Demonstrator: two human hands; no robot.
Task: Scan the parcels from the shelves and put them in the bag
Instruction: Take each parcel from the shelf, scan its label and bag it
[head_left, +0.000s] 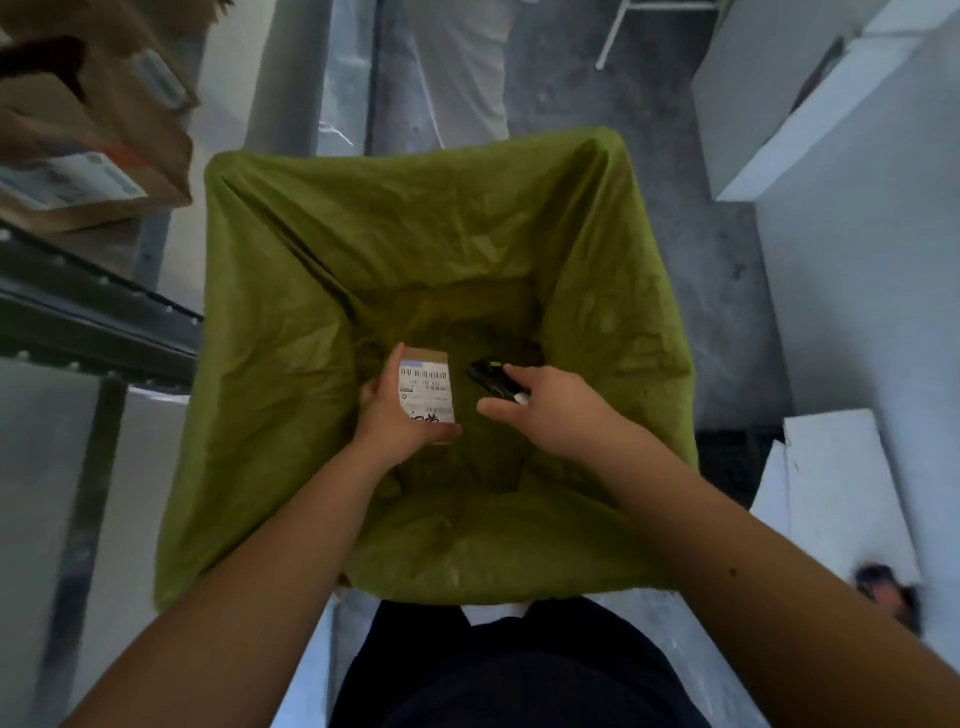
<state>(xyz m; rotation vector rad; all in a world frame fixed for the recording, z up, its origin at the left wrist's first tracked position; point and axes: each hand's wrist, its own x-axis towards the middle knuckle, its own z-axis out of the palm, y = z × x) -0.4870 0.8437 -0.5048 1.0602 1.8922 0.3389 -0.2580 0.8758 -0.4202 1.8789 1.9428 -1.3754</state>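
A: What is being held over the bag (291, 249)?

B: A small parcel (427, 396) is being gripped by the left hand (396, 410), thumb along the near edge and fingers curled round the far side. Its white label, with barcodes and some handwriting, is being kept face up.

A: And the scanner (491, 379)?

B: It is being held in the right hand (550, 410), fingers wrapped round its black body, thumb stretched out below it. Its head is being pointed toward the parcel, just beside it but not touching.

A: Where is the bag being kept?

B: It is being held open as a wide green square directly below both hands, in front of the person's dark clothing (509, 670). Whether anything is lying at its bottom cannot be told; the fabric there is dark and creased.

A: What is being seen around it?

B: Brown parcels (88, 140) with labels are being stored on a metal shelf (93, 317) at the left. White blocks (831, 130) are being seen at the right, on a grey floor (722, 291).
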